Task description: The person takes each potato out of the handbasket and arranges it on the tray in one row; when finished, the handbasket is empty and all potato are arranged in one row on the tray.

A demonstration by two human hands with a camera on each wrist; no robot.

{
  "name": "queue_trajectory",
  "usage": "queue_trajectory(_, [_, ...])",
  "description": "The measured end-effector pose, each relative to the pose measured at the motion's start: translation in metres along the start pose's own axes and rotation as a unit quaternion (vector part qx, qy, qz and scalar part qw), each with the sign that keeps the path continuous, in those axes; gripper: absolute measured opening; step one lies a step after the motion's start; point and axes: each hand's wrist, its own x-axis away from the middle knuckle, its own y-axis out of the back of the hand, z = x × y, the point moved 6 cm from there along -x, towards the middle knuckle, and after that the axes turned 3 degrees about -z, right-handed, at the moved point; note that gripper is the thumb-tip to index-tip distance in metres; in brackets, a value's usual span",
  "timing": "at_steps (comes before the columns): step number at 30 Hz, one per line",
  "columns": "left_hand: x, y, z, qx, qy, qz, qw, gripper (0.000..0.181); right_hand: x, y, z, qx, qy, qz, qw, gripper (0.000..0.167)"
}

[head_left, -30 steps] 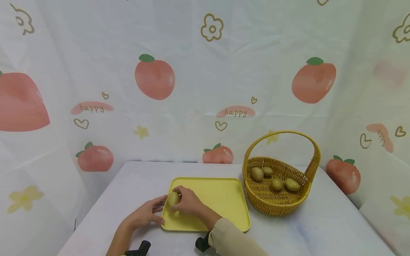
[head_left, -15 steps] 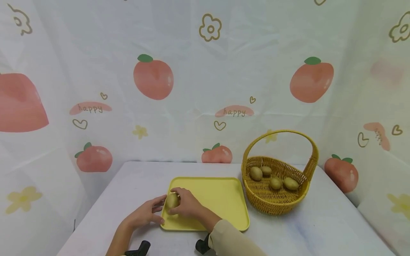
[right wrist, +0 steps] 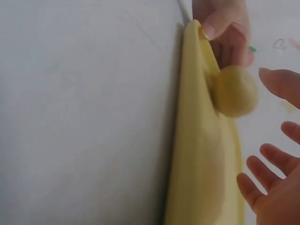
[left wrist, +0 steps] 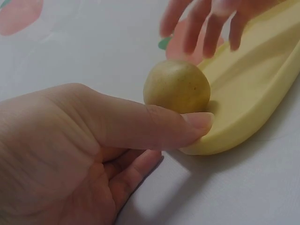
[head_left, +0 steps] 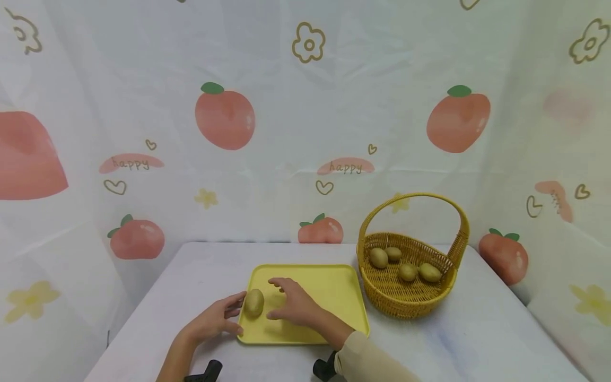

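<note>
Beside left hand (head_left: 212, 320), a potato (head_left: 254, 303)

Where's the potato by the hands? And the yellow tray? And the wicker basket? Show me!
Potato (head_left: 254, 303): head view, middle of its visible side.
Yellow tray (head_left: 329, 286): head view, bare part of its floor.
Wicker basket (head_left: 406, 309): head view, its front wall.

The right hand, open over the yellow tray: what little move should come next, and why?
Probably move toward the basket for another potato: the right hand is open and holds nothing, one potato lies on the tray, and four more lie in the basket.
</note>
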Motion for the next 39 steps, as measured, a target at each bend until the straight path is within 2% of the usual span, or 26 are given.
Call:
queue_trajectory(4, [0.0, 0.0, -0.001, 0.001, -0.005, 0.002, 1.0, 0.097, 0.014, 0.022, 0.0, -0.024, 0.007, 0.007, 0.9997, 0.07])
queue_trajectory(9, [0.001, 0.001, -0.002, 0.016, -0.023, 0.015, 0.9995, 0.097, 0.03, 0.057, 0.002, -0.03, 0.038, 0.008, 0.9988, 0.064])
queue_trajectory(15, [0.002, 0.002, 0.001, 0.013, -0.018, 0.015, 0.9996, 0.098, 0.04, 0.108, 0.003, 0.031, 0.1, -0.03, 0.994, 0.046])
queue_trajectory(18, [0.002, 0.003, 0.002, 0.014, -0.02, 0.015, 0.9996, 0.098, 0.042, 0.137, 0.004, 0.061, 0.111, -0.053, 0.9906, 0.035])
queue_trajectory(25, [0.001, 0.002, 0.0, 0.016, -0.027, 0.023, 0.9992, 0.097, 0.05, 0.195, -0.011, 0.097, 0.075, -0.077, 0.9894, 0.018])
queue_trajectory(31, [0.001, 0.002, -0.001, 0.017, -0.032, 0.025, 0.9991, 0.097, 0.049, 0.234, -0.036, 0.12, 0.04, -0.085, 0.9884, 0.02])
queue_trajectory(35, [0.001, 0.002, -0.002, 0.018, -0.038, 0.026, 0.9988, 0.096, 0.047, 0.253, -0.058, 0.125, -0.001, -0.068, 0.9898, 0.024])
queue_trajectory(39, [0.001, 0.001, -0.003, 0.019, -0.04, 0.025, 0.9987, 0.096, 0.047, 0.263, -0.084, 0.094, -0.063, -0.028, 0.9932, 0.032])
